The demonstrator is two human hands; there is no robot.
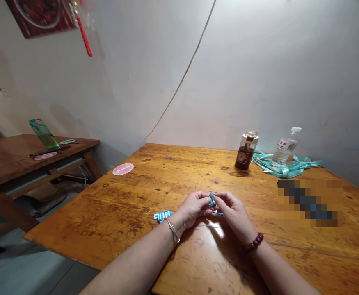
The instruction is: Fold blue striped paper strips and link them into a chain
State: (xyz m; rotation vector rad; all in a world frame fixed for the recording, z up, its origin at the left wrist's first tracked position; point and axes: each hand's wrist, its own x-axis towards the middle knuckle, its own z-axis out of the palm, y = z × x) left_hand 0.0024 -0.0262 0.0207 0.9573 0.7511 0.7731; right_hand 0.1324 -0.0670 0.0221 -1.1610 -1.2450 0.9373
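Small blue-and-white striped folded piece (211, 200) pinched up off the worktop (74, 229) at centre, between left hand (193, 208) and right hand (234, 214). Both hands clenched in on it, fingertips meeting, so it seems held that way to keep it steady clear of the wood; fingers hide part of its shape. Blue striped strip (218, 212) pokes out just below the right hand, cannot tell if joined to the held piece. Second blue-and-white piece (162, 216) lies at 9 o'clock, just beside the left hand, within easy reach. Metal bangle (172, 230) on left wrist, dark red bead bracelet (254, 242) on right wrist.

Nothing stands between hands and those pieces. Further out: pink round disc (123, 169) at 11 o'clock, brown bottle with cream cap (246, 150) at 1 o'clock, plastic water bottle (285, 145) lying behind a tangle of teal ribbon (285, 169) toward 2 o'clock, pixelated blurred patch (310, 203) at 3 o'clock. Separate wooden side table (10, 164) at 10 o'clock, green bottle (44, 134) on it.
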